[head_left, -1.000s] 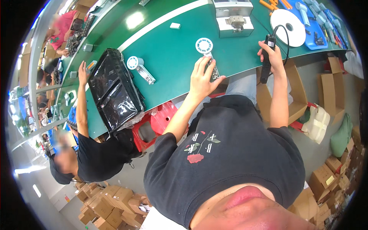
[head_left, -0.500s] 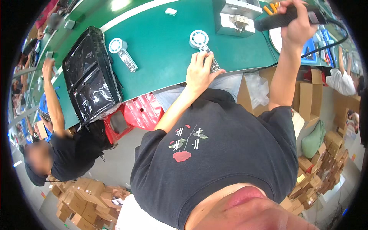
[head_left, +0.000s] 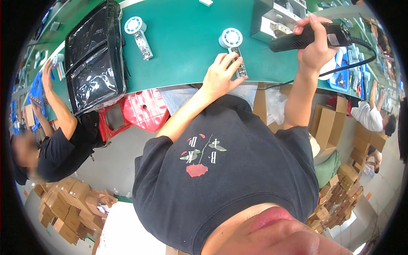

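Observation:
A small handheld fan [head_left: 232, 38] with a round white head and blue grille lies on the green bench in front of me. Its handle looks uncovered, with inner parts showing. My left hand [head_left: 221, 73] rests on that handle, fingers curled over it and holding it against the bench near the edge. Raised to the right, my right hand [head_left: 316, 47] is wrapped round a black corded electric screwdriver [head_left: 290, 42]. Its thin tip points left toward the fan, apart from it. A second, similar fan [head_left: 135, 25] with an uncovered handle lies farther left, untouched.
A grey metal fixture [head_left: 272, 25] stands behind the screwdriver. The screwdriver's black cable [head_left: 361, 63] loops on the right near a blue tray [head_left: 340, 78]. A black plastic-wrapped bag [head_left: 95, 55] lies at left, beside another person [head_left: 63, 140]. Red stools [head_left: 145, 109] and cardboard boxes stand below.
My right hand has brought the screwdriver lower and closer to the fan. My left hand stays on the fan's handle. The whole view has shifted somewhat.

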The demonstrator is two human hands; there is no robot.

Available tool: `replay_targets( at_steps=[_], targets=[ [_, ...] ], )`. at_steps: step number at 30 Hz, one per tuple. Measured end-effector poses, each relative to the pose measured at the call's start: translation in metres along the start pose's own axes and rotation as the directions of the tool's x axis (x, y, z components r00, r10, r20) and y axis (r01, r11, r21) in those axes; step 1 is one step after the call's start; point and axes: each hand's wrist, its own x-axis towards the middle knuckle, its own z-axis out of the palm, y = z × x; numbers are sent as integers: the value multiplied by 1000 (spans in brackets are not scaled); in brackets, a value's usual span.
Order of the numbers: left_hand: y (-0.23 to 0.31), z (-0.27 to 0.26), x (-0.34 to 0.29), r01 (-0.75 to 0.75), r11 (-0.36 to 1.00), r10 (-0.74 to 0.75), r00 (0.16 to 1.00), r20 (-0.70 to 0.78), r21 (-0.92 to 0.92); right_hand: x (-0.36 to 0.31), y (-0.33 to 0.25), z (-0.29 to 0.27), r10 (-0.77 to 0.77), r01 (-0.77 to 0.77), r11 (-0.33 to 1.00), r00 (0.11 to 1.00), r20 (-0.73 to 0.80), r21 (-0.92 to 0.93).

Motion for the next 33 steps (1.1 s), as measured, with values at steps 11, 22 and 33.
replay_targets(
  at_steps=[11, 22, 33],
  targets=[
    [0, -2, 5, 10, 999, -10, 1000, 4, -50, 62, 2, -7, -160, 131, 977, 972, -174, -167],
    [-2, -2, 4, -23, 999, 22, 1000, -8, -42, -3, -4, 14, 35, -36, 999, 999, 28, 19],
    [-2, -4, 3, 18, 996, -16, 1000, 26, -85, -20, 18, 53, -19, 18, 1000, 997, 81, 11]
  ],
)
